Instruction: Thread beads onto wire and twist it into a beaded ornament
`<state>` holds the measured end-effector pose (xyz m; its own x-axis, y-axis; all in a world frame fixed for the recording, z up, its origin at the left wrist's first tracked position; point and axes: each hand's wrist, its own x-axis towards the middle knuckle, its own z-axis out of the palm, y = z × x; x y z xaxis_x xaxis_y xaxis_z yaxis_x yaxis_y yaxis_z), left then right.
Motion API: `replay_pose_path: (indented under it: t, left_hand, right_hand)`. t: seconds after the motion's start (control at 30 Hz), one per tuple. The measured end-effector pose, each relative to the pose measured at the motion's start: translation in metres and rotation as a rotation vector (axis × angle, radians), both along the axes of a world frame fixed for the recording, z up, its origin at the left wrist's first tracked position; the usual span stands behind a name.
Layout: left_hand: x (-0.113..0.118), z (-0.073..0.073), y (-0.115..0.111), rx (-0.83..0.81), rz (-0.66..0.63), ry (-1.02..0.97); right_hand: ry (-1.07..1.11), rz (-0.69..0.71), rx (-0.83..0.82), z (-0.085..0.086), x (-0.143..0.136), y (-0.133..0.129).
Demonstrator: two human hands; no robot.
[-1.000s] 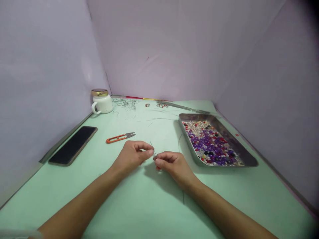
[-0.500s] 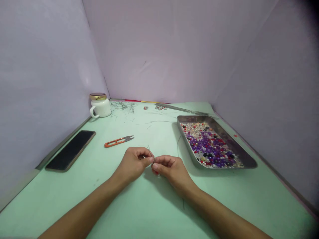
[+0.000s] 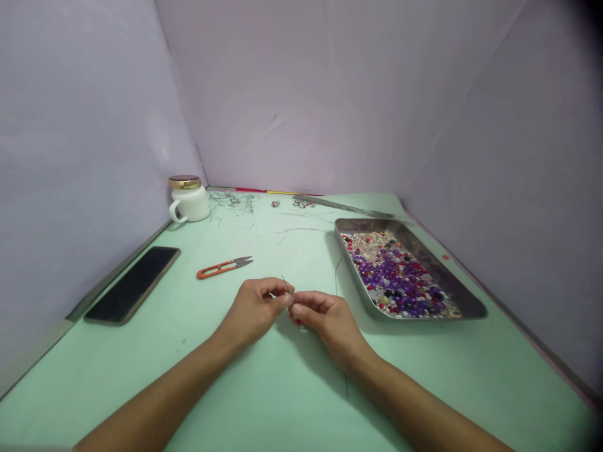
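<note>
My left hand [image 3: 258,307] is closed in a pinch on a thin dark wire [image 3: 285,282], whose loose end sticks up past the fingertips. Fingertip to fingertip with it, my right hand [image 3: 327,317] pinches a small beaded piece [image 3: 298,322]. Only some red and pale beads show beneath the right thumb; my fingers hide the rest. Orange thread snips [image 3: 217,270] lie on the table beyond my left hand, blades pointing right. A metal tray [image 3: 362,292] of mixed purple, red, black, white and gold beads stands to the right of my hands.
A black phone [image 3: 134,285] lies at the left. Farther back stand a white lidded mug [image 3: 195,204] and a heap of wire scraps [image 3: 234,201]. Small beaded pieces [image 3: 304,203] and a bundle of long wires [image 3: 343,207] lie near the back wall.
My hands have shifted very slightly, staying together at the fingertips. The wire end above them leans at a different angle, and less of the red beads shows.
</note>
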<state>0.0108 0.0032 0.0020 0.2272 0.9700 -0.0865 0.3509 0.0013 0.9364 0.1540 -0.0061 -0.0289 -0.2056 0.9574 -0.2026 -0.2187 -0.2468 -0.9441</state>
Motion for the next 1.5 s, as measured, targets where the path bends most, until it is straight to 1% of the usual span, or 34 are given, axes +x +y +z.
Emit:
replay_pose_path:
  t: [0.17,0.27,0.33,0.47,0.57,0.7,0.77,0.87,1.03,1.13,1.27,1.4,1.47,1.5]
  left_hand:
    - [-0.001,-0.002,-0.001,-0.035,0.023,0.042]
    - [-0.001,-0.006,-0.002,-0.101,-0.036,0.102]
    - [0.0,-0.007,-0.003,-0.11,-0.062,0.155]
    - [0.004,-0.009,-0.006,-0.086,-0.069,0.236]
    - [0.003,-0.007,-0.006,-0.076,-0.073,0.253]
    - [-0.004,-0.001,-0.003,-0.051,-0.093,0.25]
    - [-0.008,0.003,-0.002,-0.031,-0.071,0.258]
    - [-0.011,0.007,-0.001,0.087,-0.012,0.306]
    - [-0.008,0.004,-0.005,0.409,0.034,0.376]
    - [-0.006,0.001,-0.005,0.519,0.033,0.362]
    - [-0.008,-0.005,-0.004,0.654,0.02,0.354]
    - [-0.013,-0.01,-0.001,0.86,0.01,0.376]
    - [-0.015,-0.01,0.002,0.933,0.025,0.333]
    - [-0.017,-0.009,0.003,0.942,0.053,0.298]
  right_hand:
    - [0.006,-0.081,-0.008,-0.002,0.002,0.004]
    - [-0.004,-0.116,-0.022,-0.003,0.003,0.005]
    - [-0.012,-0.123,-0.032,-0.003,0.003,0.005]
    - [-0.021,-0.099,-0.037,-0.002,0.002,0.004]
    - [-0.016,-0.073,-0.022,-0.002,0.002,0.004]
    - [0.016,-0.061,-0.03,-0.001,0.003,0.005]
    - [0.04,-0.048,-0.069,0.0,0.005,0.005]
    - [0.041,0.001,-0.131,0.001,0.006,0.005]
    - [0.013,0.04,-0.141,0.003,0.005,0.002]
    - [0.002,0.068,-0.129,0.005,0.004,0.002]
    - [0.007,0.069,-0.144,0.008,0.003,0.002]
    - [-0.028,0.136,-0.133,0.005,0.002,-0.001]
    - [-0.022,0.149,-0.136,0.003,0.001,-0.002]
    - [-0.005,0.141,-0.148,0.003,0.001,-0.002]
